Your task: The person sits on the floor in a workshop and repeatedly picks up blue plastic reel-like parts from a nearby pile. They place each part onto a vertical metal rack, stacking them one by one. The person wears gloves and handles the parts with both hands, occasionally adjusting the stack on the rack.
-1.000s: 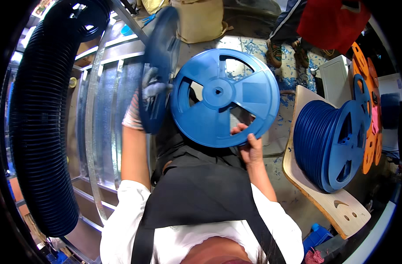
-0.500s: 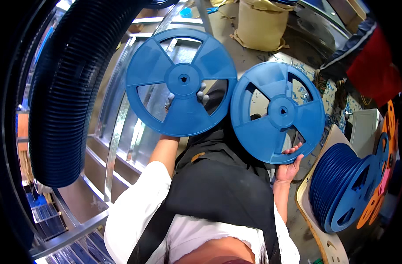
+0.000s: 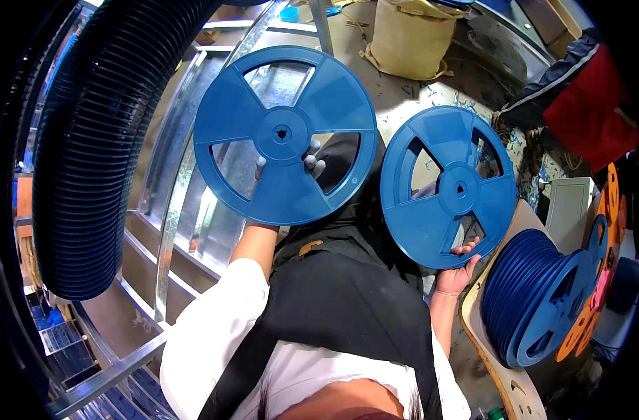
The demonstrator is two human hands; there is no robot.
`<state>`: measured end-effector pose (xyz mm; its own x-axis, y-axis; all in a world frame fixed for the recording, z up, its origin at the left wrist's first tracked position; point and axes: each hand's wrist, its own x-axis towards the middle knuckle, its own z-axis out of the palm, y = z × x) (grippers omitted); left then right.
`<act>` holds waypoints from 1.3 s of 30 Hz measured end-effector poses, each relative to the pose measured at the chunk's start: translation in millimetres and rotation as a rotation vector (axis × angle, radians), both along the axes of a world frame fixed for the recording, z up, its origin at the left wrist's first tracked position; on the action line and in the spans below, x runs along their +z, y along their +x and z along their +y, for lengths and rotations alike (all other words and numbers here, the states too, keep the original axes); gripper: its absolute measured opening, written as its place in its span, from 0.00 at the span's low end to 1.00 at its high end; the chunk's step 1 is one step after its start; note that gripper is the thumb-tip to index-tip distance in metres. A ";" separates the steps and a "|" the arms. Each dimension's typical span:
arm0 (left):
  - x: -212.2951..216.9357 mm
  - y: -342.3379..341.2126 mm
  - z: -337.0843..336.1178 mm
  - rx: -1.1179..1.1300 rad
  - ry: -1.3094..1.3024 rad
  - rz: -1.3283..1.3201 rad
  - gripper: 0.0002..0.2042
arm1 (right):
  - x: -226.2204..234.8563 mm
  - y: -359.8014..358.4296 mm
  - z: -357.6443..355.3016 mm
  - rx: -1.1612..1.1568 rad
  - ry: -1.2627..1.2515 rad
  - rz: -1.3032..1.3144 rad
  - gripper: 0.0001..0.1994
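Note:
Two round blue plastic reel flanges, each with three openings and a small centre hole, are held up before me. My left hand (image 3: 314, 162) is behind the left flange (image 3: 270, 189), supporting it; grey-covered fingertips show through the openings on both sides of its lower solid section, while the palm is hidden. With bare fingers, my right hand (image 3: 456, 278) grips the lower rim of the right flange (image 3: 412, 224), fingertips curling through its bottom opening. The right flange is tilted, and a narrow gap separates the two.
A long dark ribbed column (image 3: 88, 168) curves along the left, beside a metal frame (image 3: 167, 245). At right, a row of blue flanges (image 3: 519, 280) stands on a wooden board (image 3: 473, 318), near orange discs (image 3: 578, 334). Farther off are a tan sack (image 3: 410, 42) and red-and-dark cloth (image 3: 585, 105).
The right flange has shifted slightly right and down and turned more edge-on, widening the gap between the flanges. The left flange has moved slightly left and down. Both grips remain.

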<state>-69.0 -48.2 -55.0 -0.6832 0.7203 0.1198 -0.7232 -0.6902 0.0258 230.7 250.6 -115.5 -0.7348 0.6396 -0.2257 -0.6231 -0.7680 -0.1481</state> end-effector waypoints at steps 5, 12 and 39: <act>0.4 1.4 -2.5 -0.024 -0.026 0.080 0.39 | -0.1 1.2 -1.2 0.002 0.023 -0.008 0.22; 10.3 3.4 4.1 -0.031 -0.039 0.031 0.36 | -11.2 -1.5 2.0 -0.051 0.031 -0.171 0.23; 29.3 -123.7 125.1 0.110 -0.611 0.103 0.25 | -2.0 -27.0 11.1 0.086 -0.058 -0.264 0.23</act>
